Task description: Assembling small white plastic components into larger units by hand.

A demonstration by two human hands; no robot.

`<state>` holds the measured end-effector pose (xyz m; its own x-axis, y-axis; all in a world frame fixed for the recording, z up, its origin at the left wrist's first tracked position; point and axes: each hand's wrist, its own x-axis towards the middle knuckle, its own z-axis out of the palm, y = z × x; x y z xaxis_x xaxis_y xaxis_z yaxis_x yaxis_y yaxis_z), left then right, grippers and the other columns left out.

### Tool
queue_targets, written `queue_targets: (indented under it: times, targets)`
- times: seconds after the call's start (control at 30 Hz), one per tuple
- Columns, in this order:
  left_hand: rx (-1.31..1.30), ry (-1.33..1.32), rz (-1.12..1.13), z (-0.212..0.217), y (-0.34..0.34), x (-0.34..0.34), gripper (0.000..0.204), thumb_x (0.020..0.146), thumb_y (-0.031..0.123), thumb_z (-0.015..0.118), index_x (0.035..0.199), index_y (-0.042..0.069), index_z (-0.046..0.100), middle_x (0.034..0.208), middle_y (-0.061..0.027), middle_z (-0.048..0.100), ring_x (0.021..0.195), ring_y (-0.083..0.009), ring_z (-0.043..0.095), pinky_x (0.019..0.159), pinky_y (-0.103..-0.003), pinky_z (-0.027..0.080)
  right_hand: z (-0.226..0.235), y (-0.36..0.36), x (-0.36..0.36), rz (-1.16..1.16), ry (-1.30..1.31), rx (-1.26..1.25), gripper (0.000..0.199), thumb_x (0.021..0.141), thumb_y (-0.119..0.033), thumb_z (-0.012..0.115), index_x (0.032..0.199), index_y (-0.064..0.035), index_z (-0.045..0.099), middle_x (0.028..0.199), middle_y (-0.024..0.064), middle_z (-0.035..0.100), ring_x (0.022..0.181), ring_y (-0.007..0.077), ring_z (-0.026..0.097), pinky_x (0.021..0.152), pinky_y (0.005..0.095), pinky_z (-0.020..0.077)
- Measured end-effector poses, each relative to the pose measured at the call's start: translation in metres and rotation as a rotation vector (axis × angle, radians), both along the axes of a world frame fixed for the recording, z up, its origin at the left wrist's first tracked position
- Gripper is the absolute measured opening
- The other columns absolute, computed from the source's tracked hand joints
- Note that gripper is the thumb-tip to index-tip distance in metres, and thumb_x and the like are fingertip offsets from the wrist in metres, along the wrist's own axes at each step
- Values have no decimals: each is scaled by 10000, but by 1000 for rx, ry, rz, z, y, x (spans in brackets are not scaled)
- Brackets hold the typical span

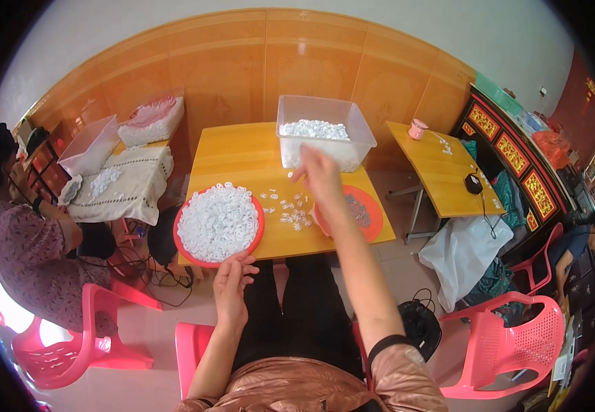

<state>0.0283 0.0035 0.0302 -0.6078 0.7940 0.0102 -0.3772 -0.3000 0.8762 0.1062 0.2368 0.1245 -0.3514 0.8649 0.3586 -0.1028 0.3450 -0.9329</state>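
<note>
My right hand [319, 173] is stretched over the table in front of a clear plastic bin [362, 143] holding many small white plastic pieces [315, 129]. Motion blurs its fingers; one white piece shows beside the fingertips, held or loose I cannot tell. At the near rim of a red basin [261, 237], my left hand [232, 283] has its fingers bent together; whatever they may hold is hidden. White plastic pieces [218, 223] heap up in that basin. Loose white pieces [296, 214] lie between it and an orange-red basin [374, 213] with small greyish parts, partly behind my right forearm.
At the left, a seated person [43, 233] works by a cloth-covered table [122, 182] with another plastic bin [91, 145]. A second wooden table [441, 172] stands right, bearing a pink cup [417, 129]. A pink chair [510, 343] and a white sack [459, 254] are near my right.
</note>
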Motion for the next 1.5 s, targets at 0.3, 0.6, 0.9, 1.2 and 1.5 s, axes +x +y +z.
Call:
queue_targets:
  times: [0.3,0.6,0.9,1.2,1.5]
  targets:
    - [-53,-59,4,-4,0,-2,201,938,173,497,1063,38,578,962,-48,632,783,-86,577,677,-204,413,-62,25,27,-62,-454,41,242,825,-200,584,864,29,651,635,110,639,608,170,637,571,294,473]
    - [-89,-61,-20,-6,0,4,173,921,159,524,1021,41,601,914,-45,649,759,-87,580,676,-209,415,-104,44,22,-140,-893,332,182,746,-177,610,781,-9,674,778,185,656,773,349,644,675,415,505]
    - [-93,-64,-37,-5,0,6,171,917,155,529,1015,36,604,905,-44,650,756,-85,578,680,-211,414,-131,58,-17,-324,-1139,672,138,699,-160,629,709,-32,678,765,147,657,735,308,640,692,449,400]
    - [-96,-51,-33,-4,-3,4,167,919,153,525,1006,37,607,896,-43,648,756,-85,574,682,-214,413,-134,40,-26,-241,-1264,803,104,724,-144,598,672,-89,669,702,116,652,686,265,641,658,415,389]
    - [-116,-50,-48,-6,-1,10,162,918,140,525,1008,33,607,895,-47,649,751,-90,578,675,-208,420,-142,53,-26,-251,-1217,869,111,736,-146,587,681,-104,675,677,109,648,666,250,653,589,402,457]
